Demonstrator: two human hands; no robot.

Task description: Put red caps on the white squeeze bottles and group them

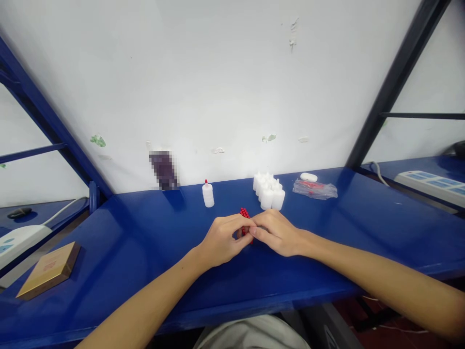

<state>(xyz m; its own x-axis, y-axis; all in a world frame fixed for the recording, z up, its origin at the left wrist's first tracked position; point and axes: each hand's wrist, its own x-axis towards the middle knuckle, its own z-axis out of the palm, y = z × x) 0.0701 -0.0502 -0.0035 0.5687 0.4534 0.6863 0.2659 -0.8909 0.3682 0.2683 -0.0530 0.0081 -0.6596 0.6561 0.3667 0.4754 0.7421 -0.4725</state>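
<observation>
My left hand [228,238] and my right hand [279,233] meet in the middle of the blue table, both closed, fingertips pinched together. Whatever sits between the fingertips is hidden or too small to make out. Partly covered by my hands is a cluster of small red caps [244,212]. Just beyond my right hand stand several white plastic bottles [267,198] in close rows, with narrow uncapped nozzles. Apart from them, beyond my left hand, one white bottle [208,196] is upright with a red cap on its nozzle.
A clear plastic bag [319,190] with red bits inside lies at the back right, near a white rounded object [308,177]. At the left edge rests a gold box [49,271]. Power strips [432,186] lie beyond the dark frame posts. A pixelated dark patch [165,169] is against the wall.
</observation>
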